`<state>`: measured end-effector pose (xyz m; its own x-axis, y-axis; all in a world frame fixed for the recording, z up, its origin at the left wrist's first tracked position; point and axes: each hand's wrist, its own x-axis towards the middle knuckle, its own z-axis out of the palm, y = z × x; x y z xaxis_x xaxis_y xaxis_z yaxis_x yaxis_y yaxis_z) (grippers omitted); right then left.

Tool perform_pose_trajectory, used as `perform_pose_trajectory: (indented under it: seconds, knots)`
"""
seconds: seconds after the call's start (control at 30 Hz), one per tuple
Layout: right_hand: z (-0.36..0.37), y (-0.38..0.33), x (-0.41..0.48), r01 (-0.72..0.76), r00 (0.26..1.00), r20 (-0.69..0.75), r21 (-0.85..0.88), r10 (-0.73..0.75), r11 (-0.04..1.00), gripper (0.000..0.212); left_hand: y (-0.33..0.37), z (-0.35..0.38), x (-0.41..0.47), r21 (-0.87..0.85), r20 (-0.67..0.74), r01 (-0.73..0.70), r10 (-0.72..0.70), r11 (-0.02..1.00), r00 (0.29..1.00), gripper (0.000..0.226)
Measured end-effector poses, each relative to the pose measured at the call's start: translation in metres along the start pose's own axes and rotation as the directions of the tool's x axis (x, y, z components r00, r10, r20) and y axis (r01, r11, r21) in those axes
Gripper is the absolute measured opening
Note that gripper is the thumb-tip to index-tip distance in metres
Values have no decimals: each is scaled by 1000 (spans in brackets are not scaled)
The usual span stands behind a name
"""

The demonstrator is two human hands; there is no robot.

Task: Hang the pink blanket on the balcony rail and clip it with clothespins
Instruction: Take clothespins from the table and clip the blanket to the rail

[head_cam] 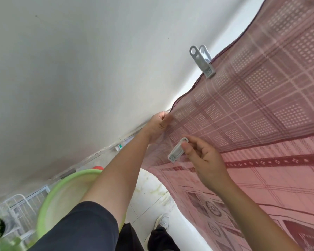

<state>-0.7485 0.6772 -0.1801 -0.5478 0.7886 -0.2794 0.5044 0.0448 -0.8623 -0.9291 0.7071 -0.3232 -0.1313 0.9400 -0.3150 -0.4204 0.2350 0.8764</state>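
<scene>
Head view: a large pink blanket (261, 115), thin woven cloth in checked and dotted squares with a dark border, hangs from above the fingers down past both wrists. The left hand (159, 124) pinches its upper edge, fingers curled round the cloth. Just below, the right hand (205, 163) grips a flat, pale grey plastic clothespin (177, 151). A second clothespin (203, 62) is clipped on well above. If the left fingers loosen, the light edge would likely slide away before clipping.

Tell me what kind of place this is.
Probably a home balcony used for drying laundry: a pink blanket hangs along the pale wall with a clothespin clipped on its edge, and a green basin sits on the tiled floor below.
</scene>
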Motion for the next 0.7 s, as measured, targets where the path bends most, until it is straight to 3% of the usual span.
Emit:
perform_pose_trajectory:
  seconds: [0.1, 0.2, 0.4, 0.57, 0.7]
  knots:
    - [3, -21, 4, 36, 999, 13, 20, -36, 999, 29, 6, -9, -6, -118, 118, 20, -6, 993, 993, 39]
    - [5, -41, 14, 84, 996, 24, 6, -84, 996, 23, 2, -23, -12, -160, 136, 30, -8, 987, 991, 18]
    - [18, -80, 53, 198, 980, 42, -220, -193, 955, 36, 12, -37, -33, 102, 16, -47, 46, 994, 999, 15]
    - [42, -120, 99, 260, 965, 112, -453, -235, 853, 34, 8, -43, -34, 399, -70, -143, 186, 906, 980, 7]
    - [53, -136, 133, 311, 950, 213, -670, -227, 674, 23, 1, -38, -36, 349, -154, -110, 173, 931, 973, 18]
